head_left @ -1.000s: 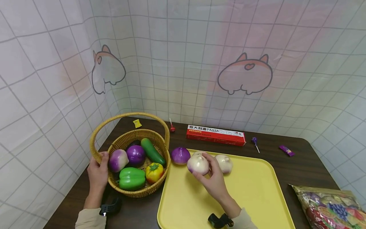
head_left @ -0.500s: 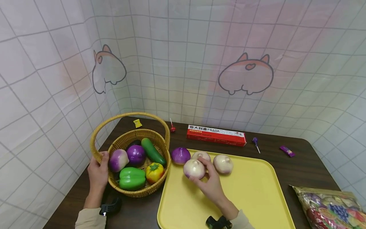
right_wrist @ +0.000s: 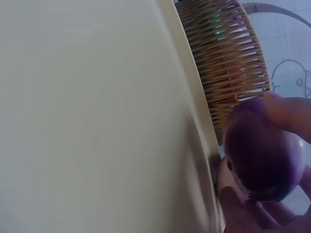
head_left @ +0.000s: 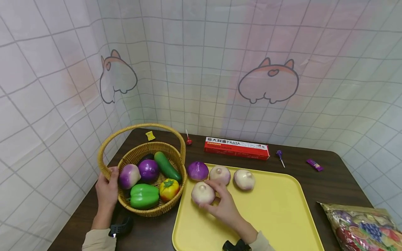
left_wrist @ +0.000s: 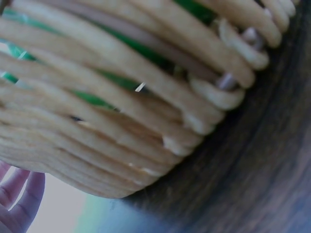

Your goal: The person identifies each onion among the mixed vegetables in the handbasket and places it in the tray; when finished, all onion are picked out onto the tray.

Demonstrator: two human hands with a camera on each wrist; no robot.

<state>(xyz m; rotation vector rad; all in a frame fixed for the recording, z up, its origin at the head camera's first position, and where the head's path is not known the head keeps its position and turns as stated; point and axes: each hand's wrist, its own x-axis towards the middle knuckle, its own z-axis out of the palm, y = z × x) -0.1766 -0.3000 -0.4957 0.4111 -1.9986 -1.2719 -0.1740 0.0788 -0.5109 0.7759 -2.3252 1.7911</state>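
Observation:
My right hand (head_left: 211, 199) grips a pale, purple-tinged onion (head_left: 202, 192) low over the left part of the yellow tray (head_left: 282, 216). In the right wrist view the same onion (right_wrist: 262, 155) sits between my fingers at the tray's edge (right_wrist: 194, 126). My left hand (head_left: 108, 181) holds the rim of the wicker basket (head_left: 157, 209), thumb on top. The basket holds a turnip (head_left: 129, 176), a purple onion (head_left: 148, 169), a cucumber (head_left: 167, 166), a green pepper (head_left: 144, 196) and a tomato (head_left: 169, 189). The left wrist view shows only the basket's weave (left_wrist: 121, 97).
Two more pale onions (head_left: 220, 174) (head_left: 244, 179) and a purple one (head_left: 198, 170) lie at the tray's far edge. Behind are a red pasta box (head_left: 236, 147), lollipops (head_left: 189, 140) (head_left: 280, 155) and small sweets (head_left: 314, 165). A patterned bag (head_left: 361, 223) lies right.
My right hand has carried the pale onion down and to the left, from beside the other onions to nearer the basket side of the tray. My left hand has stayed on the basket.

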